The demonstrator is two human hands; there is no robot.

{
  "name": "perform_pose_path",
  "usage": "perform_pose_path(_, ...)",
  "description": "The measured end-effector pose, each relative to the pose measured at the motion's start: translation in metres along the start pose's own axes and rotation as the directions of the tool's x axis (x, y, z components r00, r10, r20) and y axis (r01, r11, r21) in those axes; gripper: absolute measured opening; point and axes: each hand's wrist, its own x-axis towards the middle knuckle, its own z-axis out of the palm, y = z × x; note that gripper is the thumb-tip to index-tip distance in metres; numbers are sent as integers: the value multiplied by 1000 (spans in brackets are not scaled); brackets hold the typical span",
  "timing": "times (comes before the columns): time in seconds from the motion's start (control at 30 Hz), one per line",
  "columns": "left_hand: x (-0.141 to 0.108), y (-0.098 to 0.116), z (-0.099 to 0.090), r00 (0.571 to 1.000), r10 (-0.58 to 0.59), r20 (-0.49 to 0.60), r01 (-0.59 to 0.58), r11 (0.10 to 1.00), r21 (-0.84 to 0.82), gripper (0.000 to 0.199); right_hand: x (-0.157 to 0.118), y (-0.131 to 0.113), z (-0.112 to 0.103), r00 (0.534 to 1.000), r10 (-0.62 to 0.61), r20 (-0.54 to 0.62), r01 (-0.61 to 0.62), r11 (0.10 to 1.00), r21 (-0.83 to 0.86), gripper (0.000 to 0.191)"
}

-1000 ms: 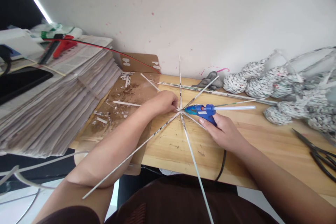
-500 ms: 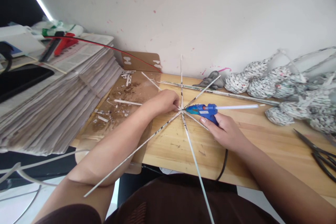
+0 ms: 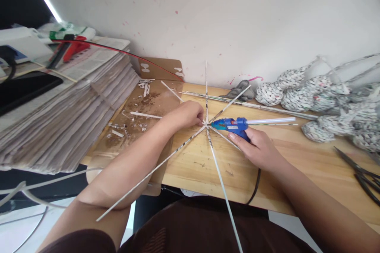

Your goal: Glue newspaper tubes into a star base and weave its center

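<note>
Several rolled paper sticks (image 3: 219, 178) cross at one point and spread out like a star over the wooden table. Beside the crossing, my left hand (image 3: 191, 114) has its fingers pinched on the paper sticks; its fingertips are partly hidden. My right hand (image 3: 259, 148) grips a blue glue gun (image 3: 236, 126) by its handle. The nozzle points left and is right at the crossing, though I cannot tell if it touches. A translucent glue stick (image 3: 273, 120) juts out of the gun's back. From below my right hand a black cord (image 3: 255, 189) runs down.
A tall newspaper stack (image 3: 97, 102) bears a phone (image 3: 29, 89) and a red-handled tool (image 3: 74, 48). Paper scraps lie on brown cardboard (image 3: 142, 106). Woven paper pieces (image 3: 299, 97) and black scissors (image 3: 360, 174) are at right. Loose paper sticks (image 3: 261, 106) lie behind the star.
The whole view has shifted slightly. The glue gun's rear has tipped a little, so a paper stick now shows below the glue stick. Both hands keep their holds at the crossing.
</note>
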Motion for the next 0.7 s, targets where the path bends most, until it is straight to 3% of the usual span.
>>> perform_pose_path(0.27,-3,6,-4,999,-30,19,30,1000,3,9,-1,0,10,999,-10,-52,12,999,39,32)
perform_pose_path(0.7,-2,2,-2,1000,-3,17,3,1000,-20,9,-2,-1,4,999,-43,-16,43,999,-9,30)
